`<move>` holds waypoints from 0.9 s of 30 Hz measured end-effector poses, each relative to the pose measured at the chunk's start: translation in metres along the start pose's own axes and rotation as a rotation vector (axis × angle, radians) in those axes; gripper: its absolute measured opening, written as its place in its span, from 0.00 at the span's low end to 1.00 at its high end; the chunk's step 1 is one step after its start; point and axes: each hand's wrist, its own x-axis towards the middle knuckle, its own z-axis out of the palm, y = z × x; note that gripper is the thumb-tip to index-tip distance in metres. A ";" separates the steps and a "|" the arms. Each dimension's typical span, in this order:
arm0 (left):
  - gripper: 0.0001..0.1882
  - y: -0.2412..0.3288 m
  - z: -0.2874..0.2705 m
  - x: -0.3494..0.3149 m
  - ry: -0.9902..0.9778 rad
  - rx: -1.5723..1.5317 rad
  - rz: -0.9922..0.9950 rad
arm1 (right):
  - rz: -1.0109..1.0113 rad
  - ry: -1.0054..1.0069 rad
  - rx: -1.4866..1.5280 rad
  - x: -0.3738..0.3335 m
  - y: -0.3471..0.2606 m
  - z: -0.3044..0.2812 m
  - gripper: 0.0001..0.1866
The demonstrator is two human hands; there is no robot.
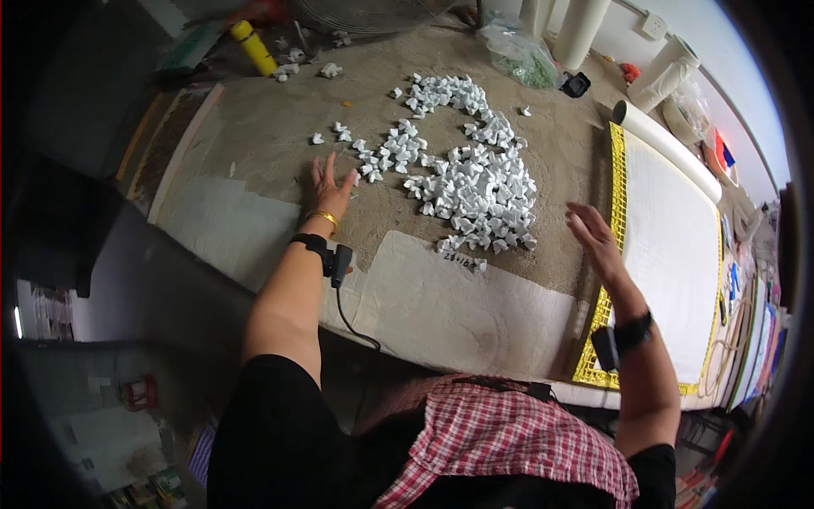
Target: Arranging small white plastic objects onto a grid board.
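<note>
A heap of small white petal-like pieces (487, 182) lies on the brown table covering (280, 110), with a curved trail leading off its far side. My left hand (332, 191) reaches over the covering with fingers spread, at the near left edge of a smaller cluster of the pieces (394, 153). Its fingertips are close to a few loose ones; whether they touch any I cannot tell. To the right of the heap is my right hand (596, 242), its fingers stretched out and nothing in them, near the yellow grid border of a white sheet (670, 254).
At the far left lies a yellow cylinder (254, 48). Along the back are a clear bag with green bits (521, 64), a small black object (575, 84) and white rolls (581, 30). A pale sheet (458, 297) covers the table's near edge. A cable (346, 314) hangs from my left wrist device.
</note>
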 end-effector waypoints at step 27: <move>0.30 -0.032 -0.009 0.132 0.249 0.075 0.153 | -0.185 0.322 -0.209 0.274 0.085 0.025 0.29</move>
